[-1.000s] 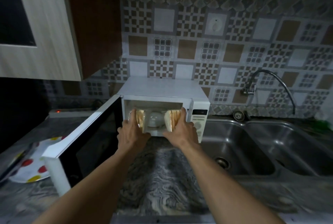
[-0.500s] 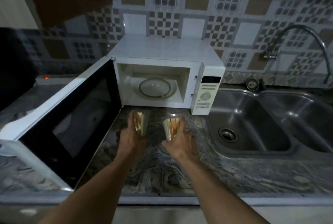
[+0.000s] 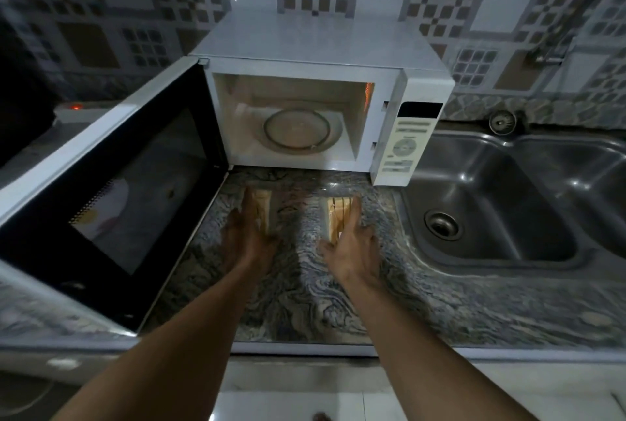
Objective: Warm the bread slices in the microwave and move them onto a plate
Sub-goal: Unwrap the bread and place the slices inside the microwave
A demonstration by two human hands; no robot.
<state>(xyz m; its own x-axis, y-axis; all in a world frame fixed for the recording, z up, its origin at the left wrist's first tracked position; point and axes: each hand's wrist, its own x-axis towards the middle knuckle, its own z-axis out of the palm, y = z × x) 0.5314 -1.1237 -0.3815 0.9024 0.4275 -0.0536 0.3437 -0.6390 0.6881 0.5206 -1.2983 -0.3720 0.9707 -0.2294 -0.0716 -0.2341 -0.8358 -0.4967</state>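
Both hands are low over the counter [image 3: 301, 298], right in front of the microwave [image 3: 321, 44], each with its own share of the bread. The left hand [image 3: 249, 241] has the left stack of slices [image 3: 263, 214] standing on edge, fingers laid long along the outer face and the thumb seemingly pinching from the inner side, though blur makes that hard to confirm. The right hand [image 3: 354, 251] mirrors it on the right stack of slices [image 3: 338, 217], thumb across the near end, fingers up the far face.

Holding the slices on edge like that squeezes each stack together, which looks like the way to carry several at once without any sliding apart. Whether the stacks touch the counter or hang just above it, I cannot tell.

The door [image 3: 111, 183] is swung wide to the left, clear of the arms, and the glass turntable [image 3: 297, 131] inside is bare. So the bread is outside the oven, midway between the opening and the counter's front edge, with the sink [image 3: 491, 217] off toward the right edge. No plate is in view here, so I judge the landing spot has yet to be found.
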